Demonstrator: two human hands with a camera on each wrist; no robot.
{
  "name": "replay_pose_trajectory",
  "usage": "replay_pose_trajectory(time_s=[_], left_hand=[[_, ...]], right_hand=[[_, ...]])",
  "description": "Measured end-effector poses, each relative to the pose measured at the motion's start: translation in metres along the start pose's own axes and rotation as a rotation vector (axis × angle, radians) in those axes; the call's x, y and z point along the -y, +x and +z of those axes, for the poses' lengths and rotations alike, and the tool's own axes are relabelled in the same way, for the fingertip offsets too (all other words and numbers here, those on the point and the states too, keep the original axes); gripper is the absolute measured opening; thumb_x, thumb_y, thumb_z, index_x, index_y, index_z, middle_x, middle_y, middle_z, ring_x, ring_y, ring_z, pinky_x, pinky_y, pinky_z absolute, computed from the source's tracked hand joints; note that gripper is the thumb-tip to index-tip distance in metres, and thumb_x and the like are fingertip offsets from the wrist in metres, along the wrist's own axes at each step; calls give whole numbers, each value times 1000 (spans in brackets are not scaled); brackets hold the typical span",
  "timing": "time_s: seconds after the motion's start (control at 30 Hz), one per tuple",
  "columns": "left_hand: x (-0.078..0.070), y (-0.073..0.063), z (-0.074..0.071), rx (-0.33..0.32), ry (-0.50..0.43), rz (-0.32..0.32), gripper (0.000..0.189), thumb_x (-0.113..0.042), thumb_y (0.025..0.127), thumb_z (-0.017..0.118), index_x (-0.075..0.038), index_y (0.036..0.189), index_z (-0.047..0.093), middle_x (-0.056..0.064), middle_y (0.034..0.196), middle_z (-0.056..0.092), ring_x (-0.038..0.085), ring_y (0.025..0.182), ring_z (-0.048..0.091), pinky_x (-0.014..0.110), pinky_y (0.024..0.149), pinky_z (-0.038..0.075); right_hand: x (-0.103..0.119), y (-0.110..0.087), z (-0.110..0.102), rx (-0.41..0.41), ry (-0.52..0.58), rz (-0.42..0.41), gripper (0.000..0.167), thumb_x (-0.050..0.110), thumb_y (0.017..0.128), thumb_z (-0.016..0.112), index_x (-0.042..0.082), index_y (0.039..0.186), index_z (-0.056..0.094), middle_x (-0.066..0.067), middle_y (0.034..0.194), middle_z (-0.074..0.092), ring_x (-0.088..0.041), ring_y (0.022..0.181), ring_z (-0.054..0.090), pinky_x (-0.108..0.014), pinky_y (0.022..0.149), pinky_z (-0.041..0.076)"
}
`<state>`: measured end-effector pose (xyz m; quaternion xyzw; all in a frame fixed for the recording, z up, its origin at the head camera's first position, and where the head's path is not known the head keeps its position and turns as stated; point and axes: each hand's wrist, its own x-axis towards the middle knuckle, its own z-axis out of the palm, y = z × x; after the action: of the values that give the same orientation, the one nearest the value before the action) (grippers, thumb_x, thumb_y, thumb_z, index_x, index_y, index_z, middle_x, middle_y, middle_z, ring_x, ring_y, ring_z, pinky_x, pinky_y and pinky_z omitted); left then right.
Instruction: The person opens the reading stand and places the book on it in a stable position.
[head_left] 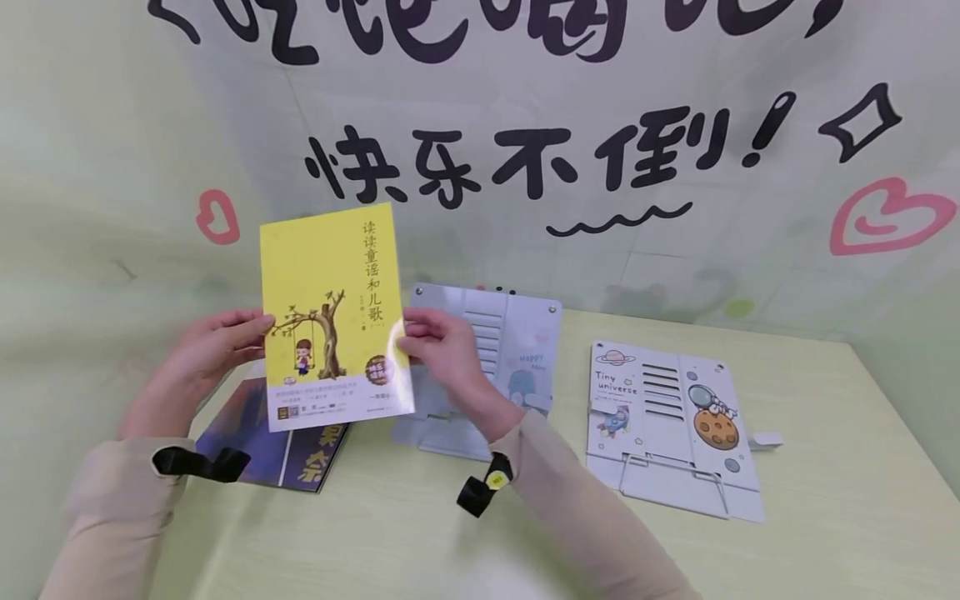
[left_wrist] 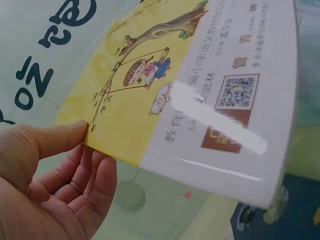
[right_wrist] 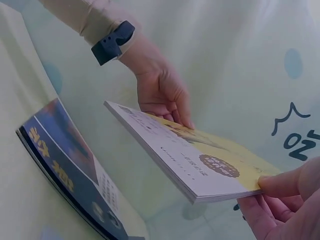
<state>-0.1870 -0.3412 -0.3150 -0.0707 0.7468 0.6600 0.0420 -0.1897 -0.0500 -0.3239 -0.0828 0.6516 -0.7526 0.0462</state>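
A yellow children's book (head_left: 315, 258) with a white lower band is held up above the table, its cover toward the head camera. My left hand (head_left: 217, 346) pinches its left edge, thumb on the front cover and fingers behind, as the left wrist view (left_wrist: 65, 170) confirms with the hand close up. On the opposite edge my right hand (head_left: 446, 350) pinches it the same way; the thumb lies on the cover in the right wrist view. Below the yellow book, a dark blue book (head_left: 247, 442) lies on the table, partly hidden by it and my left arm.
A pale blue book stand (head_left: 525, 333) lies behind my right hand, partly covered. Further right on the table (head_left: 847, 467) lies a white "Tiny universe" book stand (head_left: 667, 425) with a wire ledge and a side tab. A printed cloth (head_left: 487, 242) hangs behind.
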Motion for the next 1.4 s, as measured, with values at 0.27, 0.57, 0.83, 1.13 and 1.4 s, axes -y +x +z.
replay_pose_trajectory(time_s=[0.27, 0.57, 0.83, 1.13, 1.4], left_hand=[[-30, 1, 46, 28, -173, 118, 8, -23, 84, 70, -16, 88, 70, -4, 84, 69, 12, 72, 63, 22, 66, 53], [-51, 15, 91, 45, -197, 175, 8, -18, 82, 72, -13, 87, 68, -2, 83, 68, 13, 72, 63, 23, 67, 54], [-61, 32, 124, 15, -42, 218, 9, -18, 84, 71, -12, 89, 66, -2, 83, 66, 14, 68, 61, 25, 69, 54], [-59, 50, 147, 7, 36, 273, 14, -15, 85, 69, -6, 94, 64, -5, 81, 64, 12, 68, 60, 23, 70, 54], [-50, 63, 160, -14, 75, 265, 25, -14, 85, 70, 3, 102, 63, -7, 76, 63, 10, 67, 60, 25, 70, 54]], right_hand=[[22, 2, -48, 7, -65, -70, 36, -8, 82, 65, 1, 117, 64, -13, 93, 65, -16, 81, 63, -30, 73, 55], [22, 11, -93, -88, -103, -141, 36, -5, 83, 65, 3, 119, 63, -12, 95, 65, -15, 84, 62, -30, 76, 54], [23, 15, -128, -137, -134, -177, 39, -6, 83, 65, 2, 121, 61, -9, 94, 64, -13, 84, 60, -28, 78, 54], [12, 20, -148, -178, -145, -229, 34, -7, 83, 65, -5, 117, 62, -7, 87, 66, -10, 78, 62, -27, 75, 54], [2, 24, -156, -237, -215, -181, 30, -4, 83, 66, -2, 113, 66, -12, 91, 67, -9, 78, 62, -23, 75, 53]])
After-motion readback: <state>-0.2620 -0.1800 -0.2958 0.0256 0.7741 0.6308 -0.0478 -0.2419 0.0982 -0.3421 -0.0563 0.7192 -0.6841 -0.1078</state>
